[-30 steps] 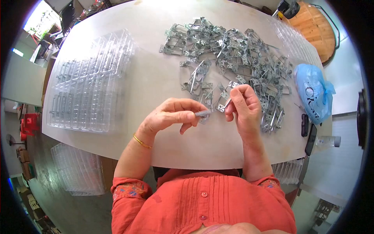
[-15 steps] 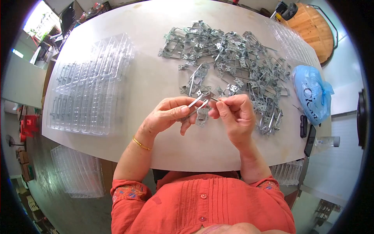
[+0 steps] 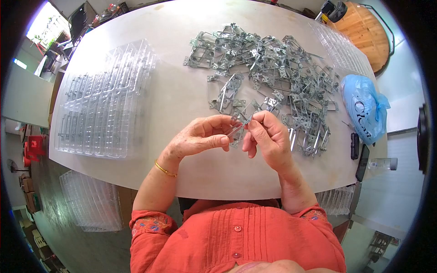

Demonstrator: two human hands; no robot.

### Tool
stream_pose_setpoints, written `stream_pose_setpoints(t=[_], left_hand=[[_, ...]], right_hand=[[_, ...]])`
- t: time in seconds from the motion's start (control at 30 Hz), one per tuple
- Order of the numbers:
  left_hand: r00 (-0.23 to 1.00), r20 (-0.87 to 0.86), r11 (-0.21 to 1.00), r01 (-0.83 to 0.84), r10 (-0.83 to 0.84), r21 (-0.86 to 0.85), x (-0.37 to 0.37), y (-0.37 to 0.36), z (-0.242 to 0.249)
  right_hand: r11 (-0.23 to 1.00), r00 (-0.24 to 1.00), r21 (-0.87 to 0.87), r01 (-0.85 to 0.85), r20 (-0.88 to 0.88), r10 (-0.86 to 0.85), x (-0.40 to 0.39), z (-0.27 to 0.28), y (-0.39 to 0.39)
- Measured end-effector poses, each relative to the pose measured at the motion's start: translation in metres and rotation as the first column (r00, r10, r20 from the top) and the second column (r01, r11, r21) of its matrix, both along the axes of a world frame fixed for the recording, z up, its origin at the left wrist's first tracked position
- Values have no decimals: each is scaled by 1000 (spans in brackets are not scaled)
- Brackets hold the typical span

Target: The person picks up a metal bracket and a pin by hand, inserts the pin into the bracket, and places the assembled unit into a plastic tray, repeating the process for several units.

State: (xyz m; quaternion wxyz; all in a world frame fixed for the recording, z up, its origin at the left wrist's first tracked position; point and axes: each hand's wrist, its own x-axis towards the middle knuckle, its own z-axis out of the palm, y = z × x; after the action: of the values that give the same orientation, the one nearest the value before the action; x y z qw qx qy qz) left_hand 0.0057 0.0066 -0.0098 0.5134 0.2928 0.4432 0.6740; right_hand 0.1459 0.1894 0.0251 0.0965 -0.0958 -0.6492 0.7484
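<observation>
Between my two hands, above the front middle of the table, is a thin silvery metal bracket [image 3: 236, 129] with a long narrow bar. My right hand [image 3: 269, 140] pinches its upper end between thumb and index finger. My left hand [image 3: 200, 136], a gold bangle on the wrist, has its fingers curled around the other end, the thumb below; the fingers hide part of the piece. Just beyond my fingertips lies a tangled pile of similar metal brackets [image 3: 268, 59], spread toward the right.
Clear plastic trays [image 3: 102, 100] holding metal pieces stand on the table's left. At the right are a blue plastic bag [image 3: 364, 109], a black object [image 3: 354, 146], a dark phone-like slab [image 3: 362, 163] and a clear bottle [image 3: 382, 164]. Another clear tray [image 3: 343, 48] lies at back right.
The bracket has turned in my hands and its bars point differently. My right hand has shifted slightly left, and my left fingers have curled in closer to it.
</observation>
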Motion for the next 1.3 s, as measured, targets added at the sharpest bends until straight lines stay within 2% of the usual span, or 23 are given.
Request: stream_pose_setpoints(t=[0.2, 0.37, 0.5, 0.57, 0.8, 0.87, 1.0, 1.07, 1.1, 1.17, 1.2, 1.27, 1.3], left_hand=[[997, -83, 996, 9, -2, 83, -8, -4, -1], [983, 1, 933, -176, 185, 315, -5, -1, -12], [983, -2, 904, -170, 186, 392, -7, 4, -14], [977, 29, 878, -201, 210, 435, -5, 6, -18], [971, -17, 902, -214, 238, 374, 1, 9, -14], [988, -36, 946, -130, 148, 297, -2, 6, -10], [990, 12, 942, -137, 141, 308, 2, 8, -6], [991, 30, 937, -133, 130, 322, 3, 8, -8], [991, 30, 937, -133, 131, 323, 3, 8, -6], [992, 86, 927, -115, 89, 357, 3, 7, 1], [992, 87, 927, -115, 89, 357, 2, 6, 0], [976, 212, 955, -114, 56, 274, -1, 4, -1], [976, 212, 955, -114, 56, 273, -1, 3, 0]], right_hand=[[996, 997, 35, -77, 4, 77, 3, 1, 7], [1000, 997, -17, -22, -72, 20, -4, -9, 5], [1000, 1000, -3, 1, -21, -1, -10, -15, -6], [989, 999, -147, -29, -24, 26, -10, -20, -11], [976, 997, -218, -13, -78, -4, -10, -25, -14], [981, 991, -190, 31, -126, -56, -9, -25, -10], [981, 976, -181, 67, -193, -102, -7, -19, -10], [987, 945, -107, 123, -290, -149, -7, -18, -6], [987, 945, -107, 122, -290, -148, -6, -17, -4], [981, 926, 36, 192, -338, -169, -5, -14, 1], [981, 926, 36, 192, -338, -169, -5, -16, 4], [979, 891, 140, 147, -448, -70, -7, -22, 10], [979, 892, 139, 147, -447, -70, -6, -22, 11]])
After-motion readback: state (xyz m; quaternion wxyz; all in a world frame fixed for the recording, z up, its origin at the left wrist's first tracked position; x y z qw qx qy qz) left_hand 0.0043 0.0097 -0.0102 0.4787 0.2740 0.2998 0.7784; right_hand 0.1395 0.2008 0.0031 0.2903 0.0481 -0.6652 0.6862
